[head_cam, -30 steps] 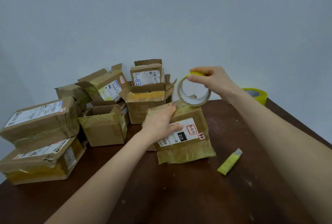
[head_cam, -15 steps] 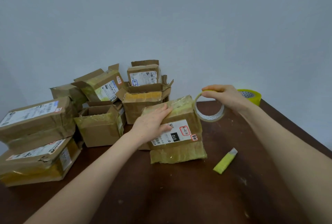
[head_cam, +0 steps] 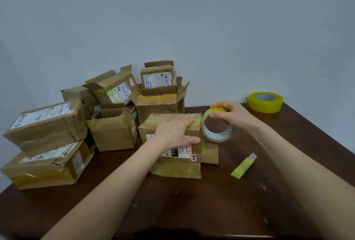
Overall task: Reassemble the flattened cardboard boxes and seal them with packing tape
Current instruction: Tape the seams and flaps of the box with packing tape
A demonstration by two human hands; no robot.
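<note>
A small cardboard box (head_cam: 172, 166) with a white label stands in the middle of the brown table (head_cam: 192, 205). My left hand (head_cam: 175, 132) lies flat on its top with straight fingers, pressing it down. My right hand (head_cam: 229, 112) grips a nearly used-up roll of clear tape (head_cam: 217, 127) by its upper rim, just off the box's right side. A strip of tape runs from the roll down the box's right edge. One brown flap (head_cam: 211, 154) sticks out at the box's lower right.
Several taped and open cardboard boxes (head_cam: 48, 143) are piled at the left and back of the table. A full yellow tape roll (head_cam: 266, 102) sits at the far right corner. A yellow-green box cutter (head_cam: 243, 166) lies right of the box.
My right hand has carried the tape roll from above the box's far edge down to its right side, pulling tape across the top. My left hand stayed pressed on the box.
</note>
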